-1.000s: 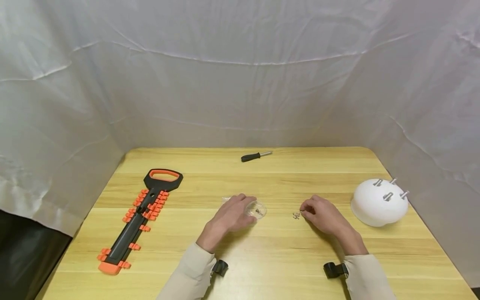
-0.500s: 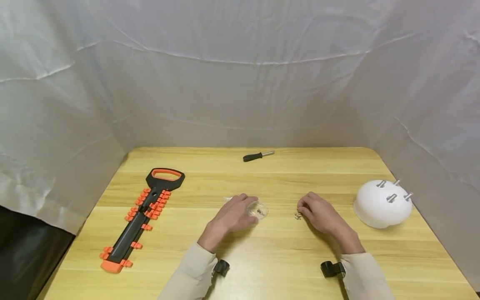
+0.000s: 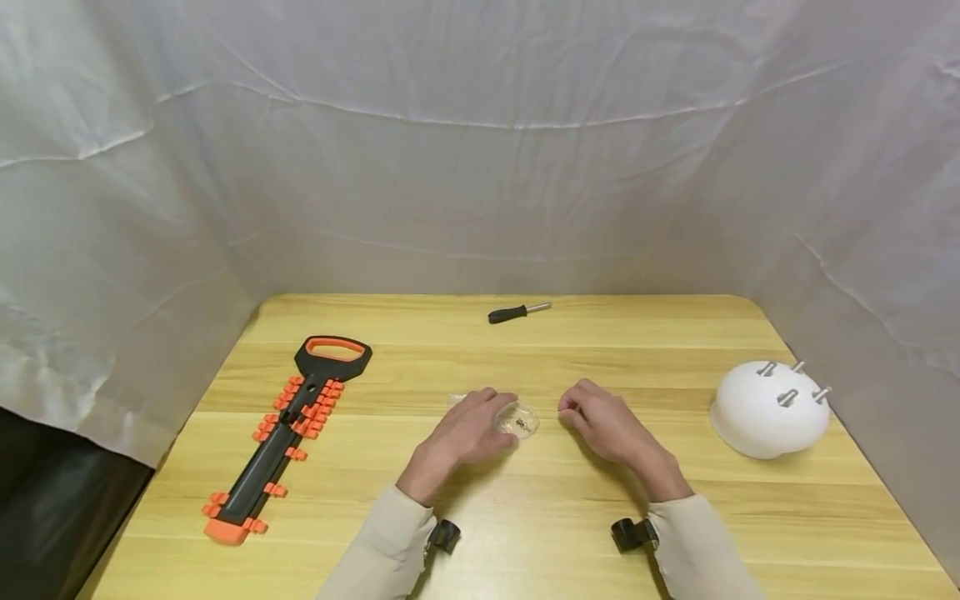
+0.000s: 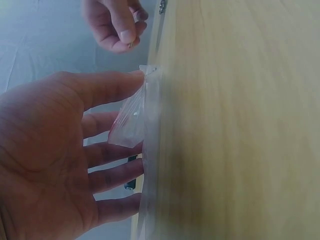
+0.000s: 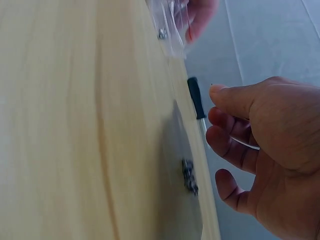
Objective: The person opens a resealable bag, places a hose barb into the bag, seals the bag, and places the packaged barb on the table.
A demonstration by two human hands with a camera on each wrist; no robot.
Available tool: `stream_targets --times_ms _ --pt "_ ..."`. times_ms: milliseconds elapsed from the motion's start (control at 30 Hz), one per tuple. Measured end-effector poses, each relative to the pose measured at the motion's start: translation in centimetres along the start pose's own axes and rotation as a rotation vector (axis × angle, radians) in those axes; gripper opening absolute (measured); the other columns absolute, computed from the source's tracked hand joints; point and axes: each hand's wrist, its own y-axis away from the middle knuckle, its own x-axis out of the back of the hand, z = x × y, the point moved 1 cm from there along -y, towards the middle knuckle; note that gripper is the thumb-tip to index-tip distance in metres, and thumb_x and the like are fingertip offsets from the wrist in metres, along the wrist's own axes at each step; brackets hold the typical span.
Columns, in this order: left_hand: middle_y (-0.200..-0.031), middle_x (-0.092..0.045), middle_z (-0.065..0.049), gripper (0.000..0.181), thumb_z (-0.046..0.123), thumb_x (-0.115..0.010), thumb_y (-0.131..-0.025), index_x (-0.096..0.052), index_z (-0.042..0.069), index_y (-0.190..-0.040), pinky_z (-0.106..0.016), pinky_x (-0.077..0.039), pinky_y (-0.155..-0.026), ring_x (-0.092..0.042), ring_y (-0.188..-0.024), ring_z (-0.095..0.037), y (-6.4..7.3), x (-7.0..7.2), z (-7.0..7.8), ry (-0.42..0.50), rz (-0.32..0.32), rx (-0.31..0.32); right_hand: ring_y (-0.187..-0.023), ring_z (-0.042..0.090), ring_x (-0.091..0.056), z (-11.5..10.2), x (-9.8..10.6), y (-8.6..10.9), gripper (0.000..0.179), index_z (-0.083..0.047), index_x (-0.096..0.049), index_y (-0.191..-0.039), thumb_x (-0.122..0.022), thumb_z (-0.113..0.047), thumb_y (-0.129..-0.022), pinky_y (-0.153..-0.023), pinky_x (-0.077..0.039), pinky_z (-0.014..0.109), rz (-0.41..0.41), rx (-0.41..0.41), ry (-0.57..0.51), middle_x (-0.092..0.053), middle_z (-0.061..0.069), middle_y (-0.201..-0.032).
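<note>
My left hand (image 3: 468,429) holds a clear plastic bag (image 4: 131,122) by its edge on the table, thumb on the near side and fingers spread behind it. Small dark metal bits (image 3: 522,424) show in the bag. To its right, my right hand (image 3: 611,422) is a short way off the bag. In the left wrist view its thumb and forefinger pinch a small metal piece (image 4: 130,45), mostly covered by the fingertips. The right wrist view shows a little pile of metal pieces (image 5: 188,176) on the table below that hand; in the head view the hand hides it.
A black-handled screwdriver (image 3: 517,312) lies near the far edge. On the left is a long black tool (image 3: 258,467) with orange clips and a handle. A white rounded object (image 3: 765,417) with several metal pegs stands at the right. Grey cloth (image 3: 480,167) hangs behind the table.
My right hand has lifted from the small metal pile and moved left towards the bag, with a piece between its fingertips. The left hand stays at the bag.
</note>
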Motion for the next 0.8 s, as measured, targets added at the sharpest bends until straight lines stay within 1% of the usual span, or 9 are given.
stream_targets --times_ms 133,267,367,633,800 --pt "-0.129 -0.058 -0.002 0.061 0.038 -0.069 -0.088 -0.048 0.018 -0.141 -0.038 -0.045 -0.103 -0.054 -0.118 -0.021 0.0 0.0 0.0 -0.010 0.003 0.003 -0.084 0.008 -0.056 -0.9 -0.4 -0.4 0.008 -0.019 -0.066 -0.095 -0.060 -0.024 -0.096 -0.081 -0.052 0.032 -0.014 0.021 -0.001 -0.056 -0.008 -0.094" --pt "-0.128 -0.058 -0.002 0.060 0.038 -0.069 -0.087 -0.049 0.018 -0.141 -0.038 -0.045 -0.102 -0.054 -0.117 -0.021 0.0 0.0 0.1 -0.004 0.004 0.009 -0.086 0.009 -0.057 -1.7 -0.9 -0.6 0.008 -0.018 -0.066 -0.096 -0.060 -0.023 -0.096 -0.087 -0.050 0.040 -0.025 0.045 0.003 -0.056 -0.008 -0.096" --pt "-0.127 -0.058 -0.002 0.060 0.037 -0.069 -0.088 -0.049 0.018 -0.141 -0.037 -0.046 -0.101 -0.055 -0.116 -0.021 0.1 0.0 0.2 -0.007 0.003 0.009 -0.088 0.009 -0.057 -2.2 -1.3 -0.8 0.009 -0.019 -0.067 -0.098 -0.060 -0.024 -0.096 -0.088 -0.048 0.044 -0.031 0.052 0.018 -0.056 -0.009 -0.098" --pt "-0.127 -0.058 -0.002 0.061 0.038 -0.068 -0.088 -0.048 0.017 -0.142 -0.037 -0.046 -0.101 -0.055 -0.116 -0.021 0.0 0.0 0.1 -0.025 -0.008 0.010 -0.088 0.008 -0.055 -3.0 -2.4 -1.2 0.009 -0.022 -0.065 -0.098 -0.058 -0.026 -0.097 -0.085 -0.046 0.040 -0.072 0.051 0.033 -0.053 -0.010 -0.098" --pt "-0.129 -0.057 -0.003 0.062 0.039 -0.067 -0.088 -0.047 0.017 -0.143 -0.036 -0.046 -0.102 -0.054 -0.117 -0.021 -0.1 0.0 0.1 -0.035 -0.016 0.011 -0.090 0.008 -0.055 -3.3 -2.6 -1.3 0.010 -0.023 -0.066 -0.100 -0.058 -0.026 -0.097 -0.087 -0.046 0.042 -0.069 0.063 0.037 -0.053 -0.010 -0.099"
